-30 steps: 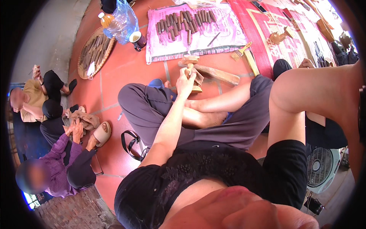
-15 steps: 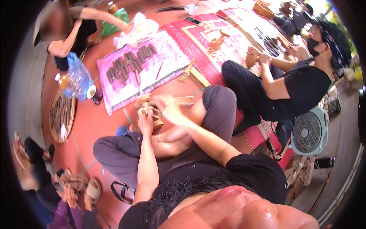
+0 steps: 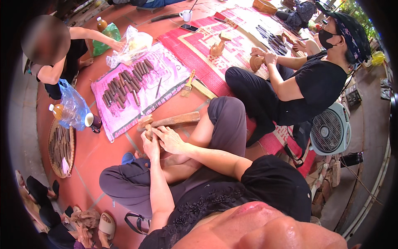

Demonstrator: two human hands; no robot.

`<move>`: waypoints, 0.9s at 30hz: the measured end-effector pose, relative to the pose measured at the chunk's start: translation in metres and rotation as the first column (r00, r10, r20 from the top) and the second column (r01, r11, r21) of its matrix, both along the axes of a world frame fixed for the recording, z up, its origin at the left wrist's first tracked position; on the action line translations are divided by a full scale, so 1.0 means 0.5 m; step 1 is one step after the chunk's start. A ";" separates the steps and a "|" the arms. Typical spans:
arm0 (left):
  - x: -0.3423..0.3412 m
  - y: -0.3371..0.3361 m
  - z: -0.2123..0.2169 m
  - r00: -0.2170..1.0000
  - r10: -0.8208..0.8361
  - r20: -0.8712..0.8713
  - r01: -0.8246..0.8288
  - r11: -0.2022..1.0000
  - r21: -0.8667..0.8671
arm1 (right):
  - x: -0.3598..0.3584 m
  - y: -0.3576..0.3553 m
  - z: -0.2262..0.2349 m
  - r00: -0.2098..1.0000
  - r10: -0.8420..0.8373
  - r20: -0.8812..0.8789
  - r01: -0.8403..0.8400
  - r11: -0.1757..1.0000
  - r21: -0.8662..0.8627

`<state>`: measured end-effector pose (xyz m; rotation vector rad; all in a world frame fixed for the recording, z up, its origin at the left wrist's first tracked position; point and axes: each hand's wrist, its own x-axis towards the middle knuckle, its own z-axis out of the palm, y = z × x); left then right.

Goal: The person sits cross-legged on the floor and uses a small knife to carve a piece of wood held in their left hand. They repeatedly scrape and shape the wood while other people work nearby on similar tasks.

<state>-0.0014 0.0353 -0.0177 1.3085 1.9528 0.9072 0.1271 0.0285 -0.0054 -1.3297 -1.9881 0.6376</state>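
Head view is showing the left hand (image 3: 151, 143) and right hand (image 3: 169, 139) both closing their grip on a small wooden piece (image 3: 146, 124), sitting above the crossed legs, beside a wooden mallet (image 3: 176, 120).

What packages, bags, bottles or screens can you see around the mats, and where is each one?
Phone: flat dark slab, lying on the red mat's far edge near a white mug.
Clear plastic bag: crumpled, at the pink mat's far corner.
Green bag: bunched on the floor, behind the clear one.
Brown bottle: small, standing by the green bag.
Blue plastic bag: see-through, left of the pink mat, around a bottle of amber liquid.
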 end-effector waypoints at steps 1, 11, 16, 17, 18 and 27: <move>0.001 0.000 0.004 1.000 0.004 0.013 -0.004 1.000 -0.016 | -0.001 0.001 -0.005 0.999 -0.010 -0.033 0.009 1.000 -0.020; -0.005 0.006 -0.023 0.999 -0.001 0.054 -0.001 0.999 0.036 | -0.001 0.015 -0.025 0.997 0.035 -0.062 -0.040 0.996 -0.076; -0.005 0.005 -0.015 0.999 -0.018 0.048 0.016 0.998 0.057 | 0.005 0.017 -0.020 0.991 0.030 -0.133 -0.045 0.992 -0.115; -0.003 0.004 -0.012 0.998 -0.017 0.054 0.015 0.999 0.038 | 0.008 0.017 -0.023 0.991 0.031 -0.133 -0.050 0.989 -0.137; 0.001 0.004 -0.001 0.998 -0.014 0.057 0.013 1.000 0.020 | 0.011 0.018 -0.020 0.990 0.035 -0.134 -0.057 0.986 -0.158; 0.003 0.003 0.007 0.998 -0.010 0.065 0.009 1.000 0.007 | 0.014 0.020 -0.016 0.981 -0.027 -0.192 -0.009 0.982 -0.187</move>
